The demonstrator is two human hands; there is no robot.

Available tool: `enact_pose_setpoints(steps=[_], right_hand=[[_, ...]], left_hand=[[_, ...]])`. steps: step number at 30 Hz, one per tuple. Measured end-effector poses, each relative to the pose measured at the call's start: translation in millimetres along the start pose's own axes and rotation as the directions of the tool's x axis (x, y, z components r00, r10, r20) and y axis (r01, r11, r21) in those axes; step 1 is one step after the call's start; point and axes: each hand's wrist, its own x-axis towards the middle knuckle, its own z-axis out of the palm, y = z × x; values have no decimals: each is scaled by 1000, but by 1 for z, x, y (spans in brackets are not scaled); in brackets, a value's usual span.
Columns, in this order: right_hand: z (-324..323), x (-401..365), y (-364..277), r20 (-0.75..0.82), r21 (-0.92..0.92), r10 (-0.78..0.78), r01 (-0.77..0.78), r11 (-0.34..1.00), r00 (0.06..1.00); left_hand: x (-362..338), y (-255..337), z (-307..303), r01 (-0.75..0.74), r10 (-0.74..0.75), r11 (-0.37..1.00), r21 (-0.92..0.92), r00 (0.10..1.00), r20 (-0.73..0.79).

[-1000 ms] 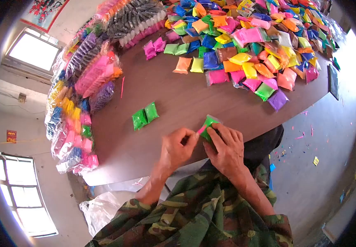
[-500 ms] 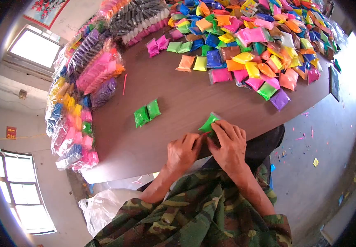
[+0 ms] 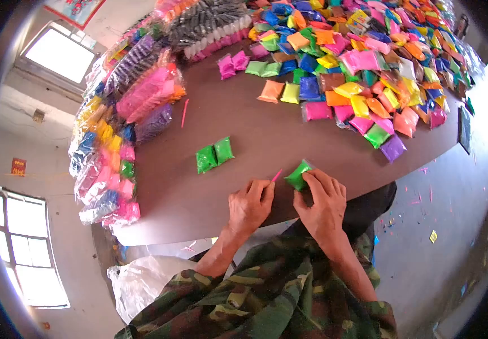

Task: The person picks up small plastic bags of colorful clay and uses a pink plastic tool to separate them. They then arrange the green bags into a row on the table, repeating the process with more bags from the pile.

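Observation:
A small green packet point(image 3: 298, 176) is pinched at its right side by the fingers of my right hand point(image 3: 324, 198), close to the table's front edge. To its left, my left hand point(image 3: 249, 204) is closed on a thin pink stick point(image 3: 277, 175), whose tip points up and right. The stick and the green packet are apart. Farther left, two green packets point(image 3: 214, 155) lie side by side on the brown table point(image 3: 244, 124).
A big heap of coloured packets point(image 3: 362, 62) covers the back right. Stacked bagged packets point(image 3: 148, 96) line the left edge. Another pink stick point(image 3: 184, 113) lies near them. A white plastic bag point(image 3: 142, 282) hangs below the front left edge.
My hands have moved apart. The pink stick now shows clearly in my left hand, away from the green packet. The whole view has shifted slightly.

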Motion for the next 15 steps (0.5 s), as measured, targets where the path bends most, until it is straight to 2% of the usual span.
enact_pose_setpoints(steps=[4,8,11,12,15], right_hand=[[-1,1,1,1,-21,-48,49,999,999],[-1,11,1,3,76,-77,77,994,997],[2,26,-6,4,107,-119,117,987,993],[4,28,-7,39,67,-130,127,990,991],[7,32,-6,111,-18,-150,153,988,982]], left_hand=[[-7,-18,-21,14,-12,999,43,999,-38],[-26,-36,-36,94,-90,995,21,988,-126],[-35,-44,-56,171,-165,984,44,980,-107],[-38,-48,-57,136,-128,989,65,985,-116],[-41,-45,-59,177,-176,984,35,984,-40]])
